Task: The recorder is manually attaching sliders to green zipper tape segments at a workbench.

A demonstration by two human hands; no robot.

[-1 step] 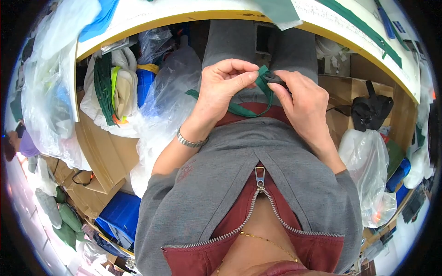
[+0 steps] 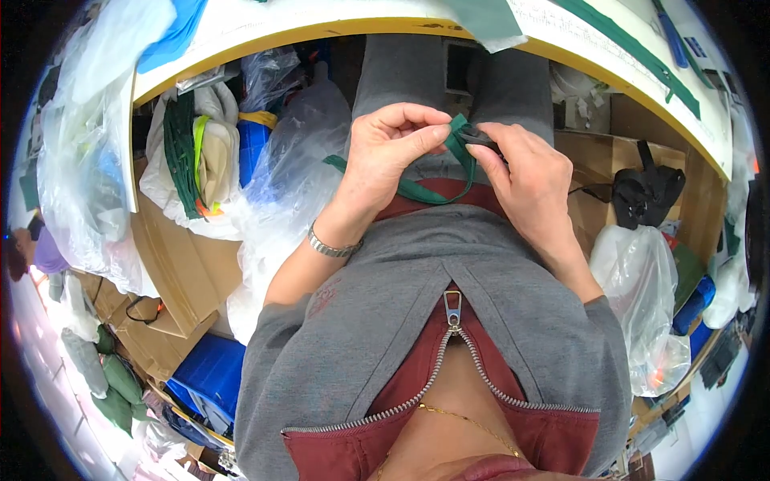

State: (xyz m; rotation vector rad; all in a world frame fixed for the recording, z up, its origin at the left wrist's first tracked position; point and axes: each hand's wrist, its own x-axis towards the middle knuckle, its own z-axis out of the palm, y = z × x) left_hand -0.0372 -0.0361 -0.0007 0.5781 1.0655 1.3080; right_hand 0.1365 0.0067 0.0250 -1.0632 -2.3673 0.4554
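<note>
A narrow green fabric strap (image 2: 419,193) is held up in front of my waist, over my lap. My left hand (image 2: 387,148) pinches the strap near its upper end between thumb and fingertips. A loop of it hangs down between my hands, and a loose green end shows beyond my left wrist. My right hand (image 2: 531,167) is closed, thumb against fingers, on a small black piece (image 2: 480,138) touching the strap. Fingers cover most of that piece, so its kind cannot be made out.
Beyond my hands curves a white table with a yellow edge (image 2: 321,30); green strips (image 2: 642,60) lie on it. To the left are clear plastic bags (image 2: 84,168), cardboard (image 2: 180,264) and a blue bin (image 2: 210,373). On the right, black straps (image 2: 646,192) rest above a plastic bag (image 2: 634,276).
</note>
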